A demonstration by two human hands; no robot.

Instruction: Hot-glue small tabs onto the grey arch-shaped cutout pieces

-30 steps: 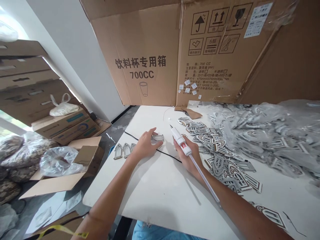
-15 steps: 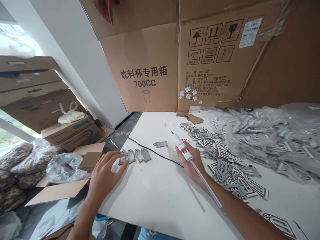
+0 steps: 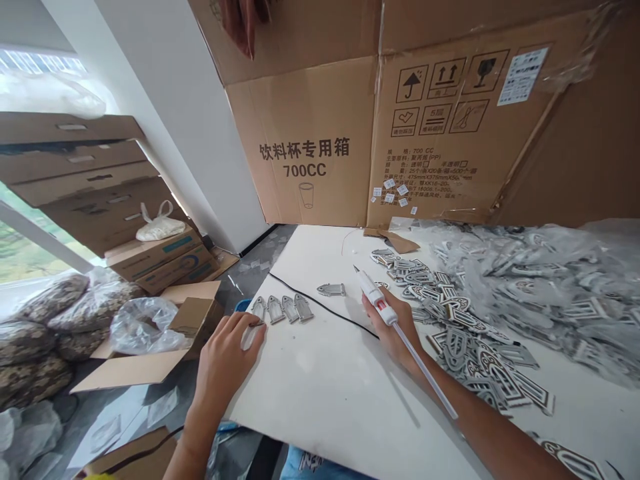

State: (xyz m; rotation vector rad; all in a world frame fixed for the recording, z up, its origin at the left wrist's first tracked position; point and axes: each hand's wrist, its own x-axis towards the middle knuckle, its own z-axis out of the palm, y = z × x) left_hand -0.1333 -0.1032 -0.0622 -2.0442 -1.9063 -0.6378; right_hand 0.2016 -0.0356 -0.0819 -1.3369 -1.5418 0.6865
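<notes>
My right hand [image 3: 395, 327] is closed around a white pen-shaped tool [image 3: 376, 300] with a red mark. Its metal tip points away from me and a long white rod runs back along my forearm. Just left of the tip lies a single grey arch-shaped piece [image 3: 331, 289]. My left hand [image 3: 227, 357] rests at the left edge of the white table [image 3: 320, 387]. Its fingers lie loosely bent, the fingertips beside a row of several grey arch-shaped pieces [image 3: 283, 309]. A thin black cord [image 3: 325, 310] crosses the table between the row and the single piece.
A heap of loose patterned pieces [image 3: 450, 320] and clear bags of more [image 3: 550, 280] fill the table's right side. A big cardboard box [image 3: 310, 133] stands behind, with another person's hand [image 3: 245, 20] on its top. Open cartons [image 3: 150, 333] and bags sit on the floor at left.
My left hand let go of the single piece near the tool tip and drew back left to the table edge by the row. My right hand kept the tool still.
</notes>
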